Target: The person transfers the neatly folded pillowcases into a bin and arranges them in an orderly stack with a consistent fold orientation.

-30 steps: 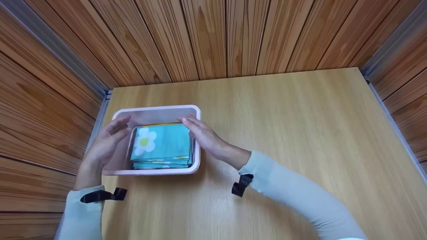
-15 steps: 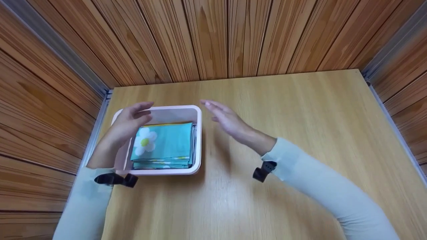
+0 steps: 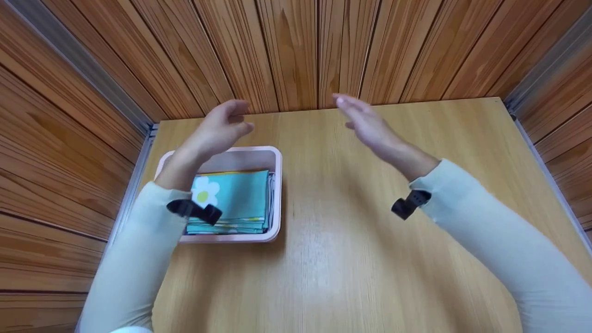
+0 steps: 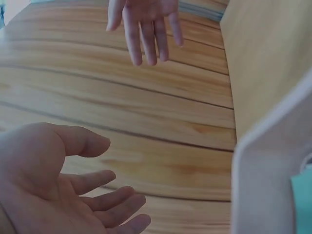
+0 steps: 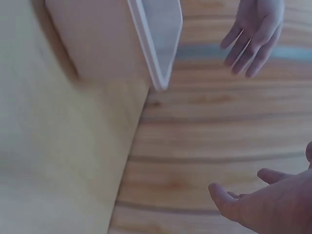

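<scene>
A pink plastic bin sits at the table's left side and holds a stack of folded teal cloths with a white daisy print. My left hand is raised above the bin's far edge, fingers loosely curved, holding nothing. My right hand is lifted over the far middle of the table, fingers straight, empty. The left wrist view shows the left palm facing the right hand. In the right wrist view the bin's rim is visible, with the left hand beyond it.
The light wooden table is enclosed by wood-panelled walls at the back and both sides, with metal corner strips. Both forearms wear pale sleeves with black wrist straps.
Both hands have risen away from the bin and moved toward the back wall, spreading apart. The folded cloths stay in the bin.
</scene>
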The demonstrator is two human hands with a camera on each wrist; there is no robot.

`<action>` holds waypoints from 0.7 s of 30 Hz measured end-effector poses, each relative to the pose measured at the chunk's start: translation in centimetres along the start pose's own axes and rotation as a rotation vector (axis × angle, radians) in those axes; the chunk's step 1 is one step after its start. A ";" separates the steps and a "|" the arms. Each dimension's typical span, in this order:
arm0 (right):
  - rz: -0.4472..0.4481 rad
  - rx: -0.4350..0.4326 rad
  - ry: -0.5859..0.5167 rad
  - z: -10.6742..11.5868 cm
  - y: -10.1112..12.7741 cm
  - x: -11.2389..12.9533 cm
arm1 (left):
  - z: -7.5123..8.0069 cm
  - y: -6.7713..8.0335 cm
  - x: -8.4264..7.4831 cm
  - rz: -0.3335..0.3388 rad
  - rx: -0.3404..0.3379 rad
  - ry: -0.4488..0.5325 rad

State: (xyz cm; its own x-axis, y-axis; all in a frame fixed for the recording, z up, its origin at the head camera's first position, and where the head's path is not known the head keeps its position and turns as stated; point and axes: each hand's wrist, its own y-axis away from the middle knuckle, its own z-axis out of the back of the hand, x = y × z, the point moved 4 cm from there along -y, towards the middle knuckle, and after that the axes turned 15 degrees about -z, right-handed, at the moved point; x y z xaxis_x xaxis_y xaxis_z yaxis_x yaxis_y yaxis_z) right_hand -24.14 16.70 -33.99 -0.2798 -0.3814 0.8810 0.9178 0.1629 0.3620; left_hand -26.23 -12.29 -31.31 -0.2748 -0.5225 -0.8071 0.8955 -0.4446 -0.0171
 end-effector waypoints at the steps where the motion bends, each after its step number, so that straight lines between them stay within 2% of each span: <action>1: 0.000 -0.012 0.003 0.7 -0.1 0.0 | -0.1 -0.6 -0.5 -0.008 0.008 -0.019; 5: -0.005 -0.031 0.002 3.4 -0.4 0.0 | -0.3 -2.6 -1.9 -0.019 0.018 -0.059; 13: -0.098 -0.085 -0.016 8.0 -1.3 -0.6 | -1.0 -6.4 -3.7 0.063 0.051 -0.089; 16: -0.109 -0.130 -0.016 9.4 -1.6 -0.8 | -1.8 -8.3 -4.4 0.085 0.042 -0.109; 21: -0.098 -0.248 0.115 10.8 -2.2 -1.3 | -4.2 -11.0 -4.9 0.106 0.014 -0.166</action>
